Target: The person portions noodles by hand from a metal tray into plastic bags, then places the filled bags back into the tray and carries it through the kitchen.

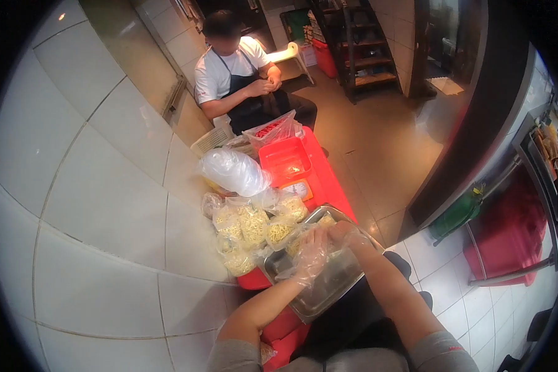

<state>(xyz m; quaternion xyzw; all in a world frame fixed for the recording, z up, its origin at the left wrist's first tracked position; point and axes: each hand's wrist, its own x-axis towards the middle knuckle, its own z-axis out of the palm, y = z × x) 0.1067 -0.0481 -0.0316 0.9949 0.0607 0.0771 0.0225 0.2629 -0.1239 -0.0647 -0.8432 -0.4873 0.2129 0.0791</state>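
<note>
Both my hands wear clear plastic gloves and work close together over a metal tray (328, 291). My left hand (314, 249) is closed on a clear plastic bag (293, 245) with pale yellow strips inside. Just beside it, my right hand (343, 234) has its fingers curled at the tray's far end; what they hold is hidden. Several knotted clear bags of pale strips (252, 227) are heaped left of the tray, on the red table (330, 186).
Beyond the bags are a roll of clear plastic bags (232, 172), a small dial scale (297, 190) and a red basin (284, 159). A person in an apron (242, 84) sits at the far end, hands together. A tiled wall (105, 229) borders the left.
</note>
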